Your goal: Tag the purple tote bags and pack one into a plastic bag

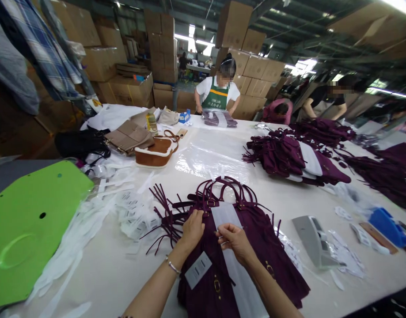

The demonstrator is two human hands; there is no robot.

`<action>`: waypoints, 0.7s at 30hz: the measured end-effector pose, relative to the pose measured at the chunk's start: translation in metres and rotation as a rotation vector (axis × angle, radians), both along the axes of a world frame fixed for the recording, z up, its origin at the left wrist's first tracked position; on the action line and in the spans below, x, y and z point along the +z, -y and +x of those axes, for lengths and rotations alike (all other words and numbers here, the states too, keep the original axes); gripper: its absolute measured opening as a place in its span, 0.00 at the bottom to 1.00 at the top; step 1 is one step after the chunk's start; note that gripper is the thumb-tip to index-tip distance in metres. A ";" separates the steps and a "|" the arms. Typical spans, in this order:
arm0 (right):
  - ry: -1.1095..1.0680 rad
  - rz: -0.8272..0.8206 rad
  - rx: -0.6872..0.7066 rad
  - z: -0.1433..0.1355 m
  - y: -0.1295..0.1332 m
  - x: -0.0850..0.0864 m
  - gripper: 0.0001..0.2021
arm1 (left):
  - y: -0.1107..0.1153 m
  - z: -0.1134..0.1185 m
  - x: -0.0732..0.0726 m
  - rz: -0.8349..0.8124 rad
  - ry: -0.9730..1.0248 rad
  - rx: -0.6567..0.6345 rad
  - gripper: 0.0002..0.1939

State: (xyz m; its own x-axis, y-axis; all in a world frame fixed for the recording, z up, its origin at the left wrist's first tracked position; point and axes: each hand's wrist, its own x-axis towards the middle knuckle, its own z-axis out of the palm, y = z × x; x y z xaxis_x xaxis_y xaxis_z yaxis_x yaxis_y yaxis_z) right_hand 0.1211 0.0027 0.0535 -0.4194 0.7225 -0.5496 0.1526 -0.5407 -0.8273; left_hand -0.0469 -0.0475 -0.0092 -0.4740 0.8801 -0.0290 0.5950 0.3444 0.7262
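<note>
A pile of dark purple bags [256,247] with thin handles lies on the white table [123,265] right in front of me. A long white paper strip [227,216] runs down the middle of the top bag. My left hand [192,229] rests on the bag near its upper edge, fingers curled on the fabric. My right hand [234,238] pinches something small at the edge of the white strip; what it is I cannot tell. A small white tag [198,269] lies on the bag below my left wrist.
A green plastic board [30,229] lies at the left, with white strips and tags [133,212] beside it. A grey tool [313,240] and blue tool [388,227] lie right. More purple bags [289,157], brown bags [156,152], and people stand beyond, among stacked cartons [163,44].
</note>
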 end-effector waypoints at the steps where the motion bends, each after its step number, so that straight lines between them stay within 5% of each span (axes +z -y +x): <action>1: 0.025 0.014 -0.005 -0.004 -0.005 -0.008 0.20 | -0.007 0.001 -0.007 -0.011 -0.010 0.007 0.21; 8: 0.131 0.153 -0.022 -0.021 -0.028 -0.041 0.16 | -0.039 -0.015 -0.035 -0.050 0.037 0.134 0.05; 11: 0.202 0.283 0.015 -0.032 -0.036 -0.047 0.15 | -0.049 -0.029 -0.040 -0.068 0.109 0.148 0.11; 17: 0.481 0.608 0.113 -0.063 -0.051 -0.066 0.13 | -0.050 -0.044 -0.045 -0.026 0.294 -0.052 0.09; 21: 0.564 0.645 0.195 -0.077 -0.055 -0.079 0.12 | -0.044 -0.052 -0.047 0.017 0.338 -0.180 0.16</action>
State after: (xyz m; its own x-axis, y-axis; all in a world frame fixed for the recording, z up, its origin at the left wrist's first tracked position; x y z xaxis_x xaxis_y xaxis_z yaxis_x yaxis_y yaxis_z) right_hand 0.0437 0.0581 -0.0258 -0.3570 0.9075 -0.2215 0.6717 0.0846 -0.7360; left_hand -0.0987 -0.0033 -0.0562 -0.2778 0.9501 -0.1422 0.3704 0.2425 0.8967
